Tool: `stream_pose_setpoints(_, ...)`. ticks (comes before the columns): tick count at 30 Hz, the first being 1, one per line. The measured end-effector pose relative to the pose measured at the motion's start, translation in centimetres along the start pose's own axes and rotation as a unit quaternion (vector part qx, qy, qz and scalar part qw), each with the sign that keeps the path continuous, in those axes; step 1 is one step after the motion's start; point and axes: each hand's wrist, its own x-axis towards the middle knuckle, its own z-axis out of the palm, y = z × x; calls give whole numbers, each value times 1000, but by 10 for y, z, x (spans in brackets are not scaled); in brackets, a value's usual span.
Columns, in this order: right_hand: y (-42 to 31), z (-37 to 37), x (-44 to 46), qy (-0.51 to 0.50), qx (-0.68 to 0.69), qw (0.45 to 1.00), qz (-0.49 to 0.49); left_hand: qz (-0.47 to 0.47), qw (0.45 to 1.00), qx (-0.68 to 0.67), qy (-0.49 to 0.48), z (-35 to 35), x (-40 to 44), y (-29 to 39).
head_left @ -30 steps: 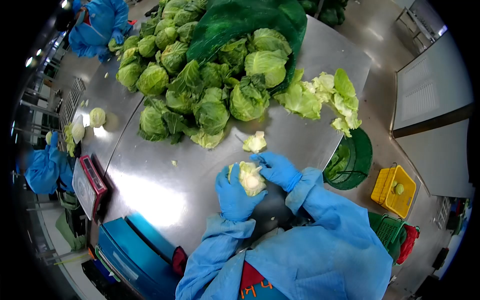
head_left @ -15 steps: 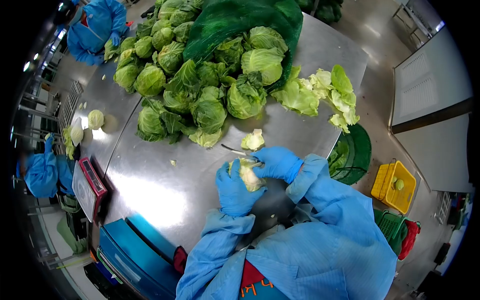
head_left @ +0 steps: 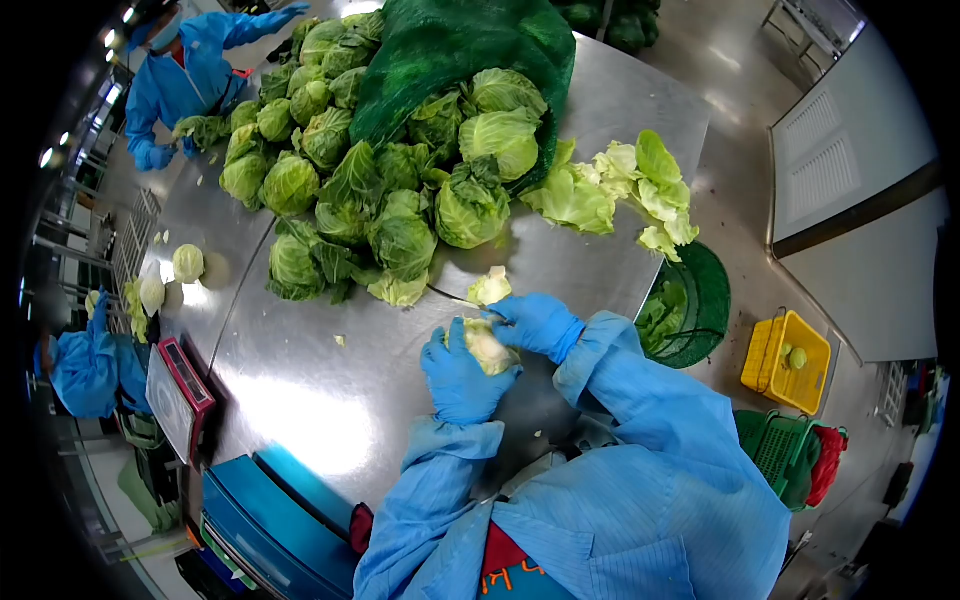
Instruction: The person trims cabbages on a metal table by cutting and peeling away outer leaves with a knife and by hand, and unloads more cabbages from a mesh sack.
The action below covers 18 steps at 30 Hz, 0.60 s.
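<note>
A pale, trimmed cabbage rests in my left hand, whose gloved fingers wrap round its near left side. My right hand is closed on a knife at the cabbage's upper right. The thin blade points away to the upper left; the handle is mostly hidden by my fingers. Just beyond the blade lies a cut piece of cabbage on the steel table. Farther off, a pile of green cabbages spills from a green mesh bag.
Loose leaves lie at the table's right side, above a green basket. A yellow crate is on the floor. At left are a scale and a peeled cabbage. Co-workers in blue are at the left.
The view has shifted slightly. My hands keep their hold on the cabbage and knife, and the blade now points farther left. The co-worker at the upper left has stretched out an arm.
</note>
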Motion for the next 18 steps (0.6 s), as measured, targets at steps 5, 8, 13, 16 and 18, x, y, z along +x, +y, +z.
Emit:
stream_pose_setpoints(5, 22, 12, 2, -80, 193, 978, 6, 23, 999, -16, 22, -3, -11, -12)
stream_pose_setpoints(8, -12, -10, -6, -110, 267, 954, 77, 20, 998, -55, 37, -2, -10, -23)
stream_pose_setpoints(13, -16, -21, 1, -158, 295, 938, 88, 23, 996, -82, 18, -7, -6, -23)
stream_pose_setpoints(16, -14, -22, 5, -168, 296, 935, 102, 11, 998, -51, 22, -5, -6, -17)
stream_pose_setpoints(18, -14, -22, 7, -169, 287, 937, 103, 8, 998, -55, 14, -7, -4, -15)
